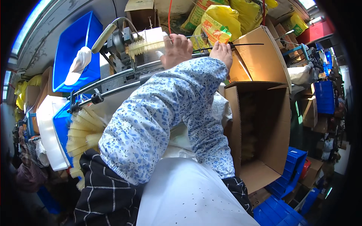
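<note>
My left hand (176,48) rests against a white brush block with pale yellow bristles (147,44) that sits in a grey metal machine (118,39), and its fingers curl around the block's right end. Just to its right, my right hand (222,52) is closed on a thin black strip (247,44) that sticks out toward the right. Both forearms wear blue-flowered white sleeve covers (151,120) and reach up from the lower edge. Two metal rails (113,81) run under the machine.
A fan of finished yellow-bristled brushes (83,132) lies at the left beside a white tub (47,132). A blue bin (71,52) holds a white cloth. An open cardboard box (264,124) stands at the right, yellow sacks (218,22) behind, blue crates (286,177) below.
</note>
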### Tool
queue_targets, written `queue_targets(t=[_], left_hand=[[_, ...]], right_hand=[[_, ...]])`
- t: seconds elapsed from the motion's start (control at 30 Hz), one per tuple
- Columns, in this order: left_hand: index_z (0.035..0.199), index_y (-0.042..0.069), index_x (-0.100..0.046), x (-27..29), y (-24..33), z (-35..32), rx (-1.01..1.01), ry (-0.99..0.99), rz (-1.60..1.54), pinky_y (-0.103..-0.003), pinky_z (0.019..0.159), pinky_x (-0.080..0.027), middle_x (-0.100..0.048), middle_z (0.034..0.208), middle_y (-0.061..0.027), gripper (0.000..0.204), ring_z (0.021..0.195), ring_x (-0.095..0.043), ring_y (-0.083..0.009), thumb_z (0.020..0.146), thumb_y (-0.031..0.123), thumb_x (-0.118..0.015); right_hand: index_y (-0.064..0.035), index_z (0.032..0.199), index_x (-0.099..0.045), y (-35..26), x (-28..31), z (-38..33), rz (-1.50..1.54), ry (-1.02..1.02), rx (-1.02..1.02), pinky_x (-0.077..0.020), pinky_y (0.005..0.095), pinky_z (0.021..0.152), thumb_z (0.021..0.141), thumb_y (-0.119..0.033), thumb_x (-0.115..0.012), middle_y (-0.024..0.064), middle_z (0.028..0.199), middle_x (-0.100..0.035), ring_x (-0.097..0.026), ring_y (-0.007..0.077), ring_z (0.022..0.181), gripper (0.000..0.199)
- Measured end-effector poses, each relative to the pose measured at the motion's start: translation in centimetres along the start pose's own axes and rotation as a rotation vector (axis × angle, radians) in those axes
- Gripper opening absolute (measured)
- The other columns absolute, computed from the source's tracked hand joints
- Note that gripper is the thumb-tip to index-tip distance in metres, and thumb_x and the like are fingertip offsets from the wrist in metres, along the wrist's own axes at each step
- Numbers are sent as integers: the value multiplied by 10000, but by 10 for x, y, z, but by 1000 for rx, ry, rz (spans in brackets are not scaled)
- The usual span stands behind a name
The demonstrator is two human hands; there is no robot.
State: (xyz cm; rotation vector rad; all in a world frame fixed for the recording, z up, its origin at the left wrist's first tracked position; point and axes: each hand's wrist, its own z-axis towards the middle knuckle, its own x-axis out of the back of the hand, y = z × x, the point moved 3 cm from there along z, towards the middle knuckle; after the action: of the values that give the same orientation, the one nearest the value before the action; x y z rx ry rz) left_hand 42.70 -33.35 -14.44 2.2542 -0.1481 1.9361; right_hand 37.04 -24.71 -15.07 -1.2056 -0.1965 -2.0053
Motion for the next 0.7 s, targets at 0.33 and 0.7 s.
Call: queue_targets(t=[0.33, 0.7], left_hand=[[1308, -70, -252, -19, -6, 2, -46, 229, -117, -318, 969, -316, -450, 1190, -157, 1141, 1137, -413, -261, 448, 401, -837], [1305, -70, -273, -9, -5, 3, -67, 109, -181, -307, 953, -343, -455, 1198, -153, 1114, 1120, -439, -260, 487, 468, -805]], right_hand=[[-106, 1194, -455, 9, -2, -3, -68, -119, -253, -354, 385, 889, 688, -278, -679, 60, 1052, -497, -437, 230, 1043, 580], [-106, 1273, -399, 17, -8, 1, -29, -322, -300, -318, 384, 907, 767, -262, -586, 90, 1063, -516, -493, 234, 1024, 562]])
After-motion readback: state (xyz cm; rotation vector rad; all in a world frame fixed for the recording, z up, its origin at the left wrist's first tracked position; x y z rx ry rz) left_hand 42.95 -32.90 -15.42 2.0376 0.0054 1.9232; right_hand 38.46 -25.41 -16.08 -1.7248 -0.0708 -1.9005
